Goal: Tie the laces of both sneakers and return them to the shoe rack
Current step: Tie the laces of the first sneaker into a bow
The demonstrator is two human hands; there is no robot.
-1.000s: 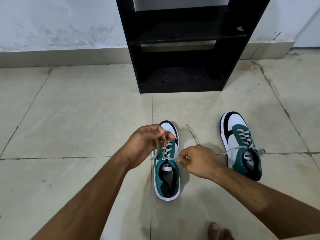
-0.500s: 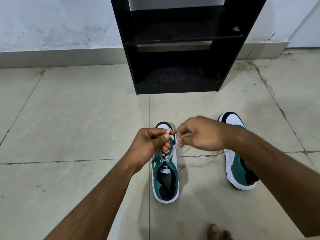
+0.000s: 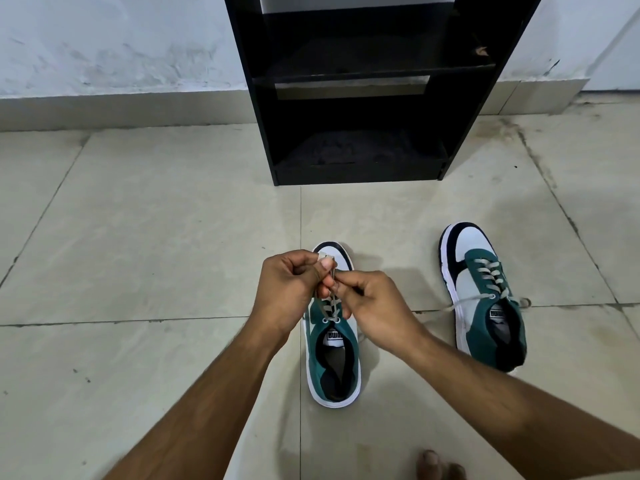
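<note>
Both hands meet over the toe end of the nearer sneaker (image 3: 333,344), which sits on the tiled floor (image 3: 138,237) in the middle of the view, heel toward the person. The left hand (image 3: 292,289) is closed, pinching a piece of the grey lace (image 3: 329,306) between thumb and forefinger; the right hand (image 3: 374,306) is closed on the lace too, fingertips touching the left's.

The likeliest slip, as I judge it, is the pinch loosening while the lace is worked round: a flat lace slides easily, and a lost loop would mean starting the knot over. Pulling upward too hard could also lift or tip the light shoe, since nothing pins it down.

This sneaker is teal with a white side panel, white sole and a black-rimmed white toe, with a white tongue label. Its twin, the far-right sneaker (image 3: 485,299), lies well apart to the right, laces untied, one end trailing left onto the floor. The black shoe rack (image 3: 460,133) stands against the far wall, its lower shelves showing no shoes.
</note>
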